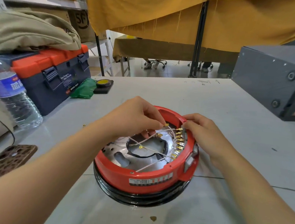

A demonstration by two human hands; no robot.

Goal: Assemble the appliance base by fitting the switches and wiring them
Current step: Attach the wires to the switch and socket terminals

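- I see one round red appliance base [137, 175], upside down at the middle of a pale grey table [228, 154], with a black ring beneath it.
- Two bare hands work over its far side. The left hand [135, 118] has its fingers curled, thumb and forefinger pinching one brass terminal [166, 125] on the end of a white wire [152, 132].
- The right hand [202, 132] rests on the far right rim, fingers curled over the edge near a row of brass switch terminals [179, 141]; I cannot tell whether it grips anything.
- I count roughly eight terminals in that row, though they are small and overlap. Several white wires cross the shiny metal plate [120, 150] inside; their exact number is unclear.
- Two pale switch buttons [189, 160] show on the right outer wall.
- The label [138, 181] on the near wall is too blurred to read.
- At left stand one blue and orange toolbox [57, 79] with a folded olive cloth on top, and one water bottle [12, 94]; a patterned phone [5, 162] is cut off at the edge.
- One roll of tape [103, 84] and a green bag [84, 90] lie beside the toolbox.
- One grey metal box [274, 78] sits far right, partly out of view.
- A mustard curtain [187, 13] hangs beyond the table; under it, chair wheels and feet show on a light floor.
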